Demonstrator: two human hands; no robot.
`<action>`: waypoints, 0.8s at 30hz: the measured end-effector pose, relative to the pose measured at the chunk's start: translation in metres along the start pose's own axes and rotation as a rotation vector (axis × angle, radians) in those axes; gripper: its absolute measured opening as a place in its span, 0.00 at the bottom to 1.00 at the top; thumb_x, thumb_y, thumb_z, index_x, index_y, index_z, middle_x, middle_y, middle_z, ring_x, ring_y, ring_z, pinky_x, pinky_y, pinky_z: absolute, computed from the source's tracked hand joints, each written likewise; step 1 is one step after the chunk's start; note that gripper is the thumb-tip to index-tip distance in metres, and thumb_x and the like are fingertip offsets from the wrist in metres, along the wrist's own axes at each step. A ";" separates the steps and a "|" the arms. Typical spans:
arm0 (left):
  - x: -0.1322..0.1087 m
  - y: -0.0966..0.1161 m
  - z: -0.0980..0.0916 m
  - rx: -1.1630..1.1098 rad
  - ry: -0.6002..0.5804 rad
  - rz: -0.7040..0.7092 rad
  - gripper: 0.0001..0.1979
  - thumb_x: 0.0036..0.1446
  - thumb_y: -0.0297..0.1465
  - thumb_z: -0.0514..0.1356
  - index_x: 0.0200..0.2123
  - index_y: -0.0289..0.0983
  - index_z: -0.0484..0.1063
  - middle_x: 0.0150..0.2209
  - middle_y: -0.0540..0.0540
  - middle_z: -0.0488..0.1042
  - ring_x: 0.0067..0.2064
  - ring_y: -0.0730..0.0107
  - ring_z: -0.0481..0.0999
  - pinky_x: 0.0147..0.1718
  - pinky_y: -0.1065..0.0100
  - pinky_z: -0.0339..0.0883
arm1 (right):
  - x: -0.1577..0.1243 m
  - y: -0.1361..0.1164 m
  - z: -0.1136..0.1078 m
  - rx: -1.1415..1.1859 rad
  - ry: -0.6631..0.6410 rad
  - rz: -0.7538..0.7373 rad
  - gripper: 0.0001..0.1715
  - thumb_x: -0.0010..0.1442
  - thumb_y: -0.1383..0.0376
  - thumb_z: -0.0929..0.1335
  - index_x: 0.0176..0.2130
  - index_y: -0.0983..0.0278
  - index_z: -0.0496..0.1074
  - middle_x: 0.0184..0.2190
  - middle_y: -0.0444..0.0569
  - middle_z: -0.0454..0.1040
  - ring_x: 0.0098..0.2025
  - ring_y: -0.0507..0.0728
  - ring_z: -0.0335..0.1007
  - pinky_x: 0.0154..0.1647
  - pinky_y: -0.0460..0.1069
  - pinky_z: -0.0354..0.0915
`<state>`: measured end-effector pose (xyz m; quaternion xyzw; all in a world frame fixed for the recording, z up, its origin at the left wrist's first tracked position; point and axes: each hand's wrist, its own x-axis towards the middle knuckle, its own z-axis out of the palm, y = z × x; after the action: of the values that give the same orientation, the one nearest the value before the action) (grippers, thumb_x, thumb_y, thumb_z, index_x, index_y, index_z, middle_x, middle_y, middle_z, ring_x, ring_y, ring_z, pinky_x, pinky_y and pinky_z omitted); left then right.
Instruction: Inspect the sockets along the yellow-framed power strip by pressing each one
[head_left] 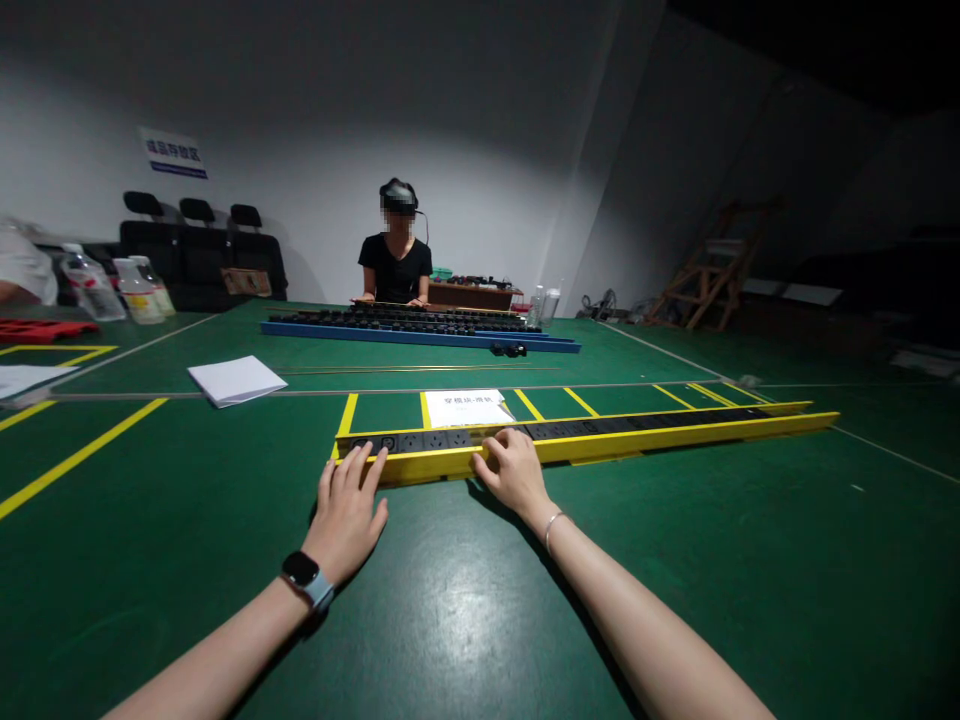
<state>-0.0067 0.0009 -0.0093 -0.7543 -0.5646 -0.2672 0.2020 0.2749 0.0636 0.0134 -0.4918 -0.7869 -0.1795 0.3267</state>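
Left hand spread open on yellow rail, right hand curled beside black sockets, grip unclear

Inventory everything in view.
Table: one, green, foreground.
Rail: one, yellow, on table.
Socket modules: several, black, inside rail.
Label sheet: one, white, behind rail.
Tape strips: many, yellow, on table.
Papers: two, white, table's left.
Blue rails: at least two, blue, far side.
Small parts: many, black, among blue rails.
Bottles: three, clear, far left.
Cups: two, clear, behind blue rails.
Object: one, red, left edge.
Co-worker: one, black-shirted, across table.
Seats: three, black, back wall.
Sign: one, white-blue, back wall.
Wooden frame: one, brown, right.
Watch: one, dark, left wrist.
Bracelet: one, silver, right wrist.
Left hand: one, bare, rail's left end.
Right hand: one, bare, at rail.
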 end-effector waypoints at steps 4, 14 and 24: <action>0.000 0.000 0.000 0.010 -0.006 0.002 0.30 0.59 0.32 0.52 0.65 0.34 0.55 0.64 0.34 0.59 0.65 0.50 0.57 0.63 0.45 0.48 | 0.000 0.000 0.000 -0.007 -0.003 0.007 0.13 0.62 0.56 0.66 0.34 0.63 0.73 0.36 0.51 0.67 0.40 0.59 0.62 0.47 0.54 0.60; -0.001 -0.001 0.002 -0.013 0.016 0.003 0.30 0.59 0.32 0.52 0.65 0.35 0.55 0.64 0.34 0.59 0.65 0.50 0.57 0.63 0.45 0.48 | 0.000 0.004 0.004 0.067 0.028 0.007 0.18 0.62 0.56 0.66 0.47 0.66 0.70 0.39 0.55 0.71 0.45 0.63 0.66 0.52 0.60 0.63; 0.000 0.001 -0.001 -0.017 0.018 -0.003 0.30 0.58 0.32 0.52 0.64 0.35 0.55 0.64 0.34 0.59 0.65 0.50 0.57 0.63 0.45 0.48 | 0.001 -0.012 -0.008 0.290 -0.166 -0.357 0.33 0.64 0.65 0.63 0.66 0.62 0.53 0.63 0.52 0.61 0.66 0.58 0.54 0.67 0.59 0.54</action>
<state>-0.0062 0.0001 -0.0088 -0.7527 -0.5618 -0.2790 0.2001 0.2664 0.0544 0.0203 -0.3059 -0.9030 -0.0785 0.2911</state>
